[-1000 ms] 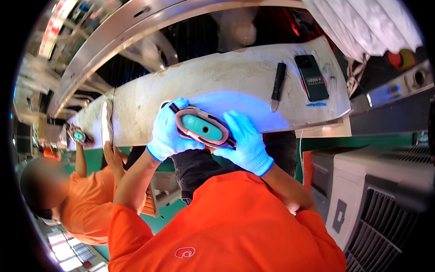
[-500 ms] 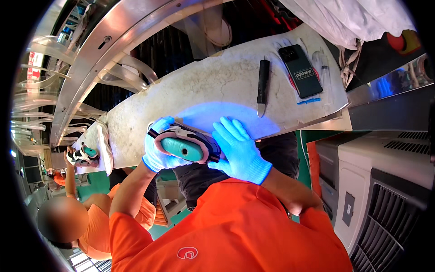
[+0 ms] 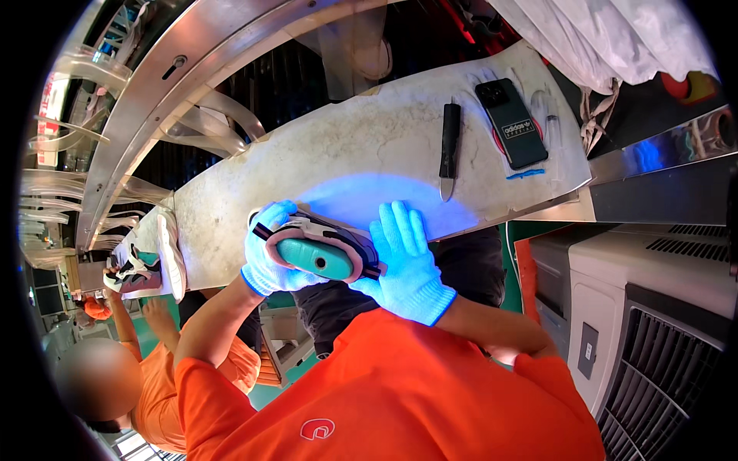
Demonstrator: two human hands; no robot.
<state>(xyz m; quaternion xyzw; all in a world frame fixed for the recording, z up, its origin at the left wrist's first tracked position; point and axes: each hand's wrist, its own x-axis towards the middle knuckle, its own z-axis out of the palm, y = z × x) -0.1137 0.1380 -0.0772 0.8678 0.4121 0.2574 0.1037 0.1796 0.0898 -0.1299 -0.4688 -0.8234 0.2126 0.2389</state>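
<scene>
A shoe [image 3: 346, 230] with a teal last [image 3: 314, 259] filling its opening stands at the near edge of the bench, under a patch of blue light. My left hand [image 3: 265, 250], in a white knit glove tinted blue, grips the shoe from the left side. Some of its fingers are hidden behind the shoe. On the other side, my gloved right hand [image 3: 411, 265] has its fingers stretched out over the bench, and its thumb lies against the shoe's end. The sole is out of sight.
On the bench [image 3: 269, 169] lie a black-handled knife [image 3: 450, 150] and a dark phone [image 3: 513, 127], right of my hands. Syringes [image 3: 552, 119] lie beyond the phone. A metal-framed machine [image 3: 115, 154] runs along the far left. A co-worker [image 3: 165, 384] holds another shoe [image 3: 138, 270] near a white sole [image 3: 171, 253].
My right hand has turned, its fingers pointing more straight away from me. The shoe stays in my left hand. At left, the co-worker's shoe has tilted and a second hand shows there.
</scene>
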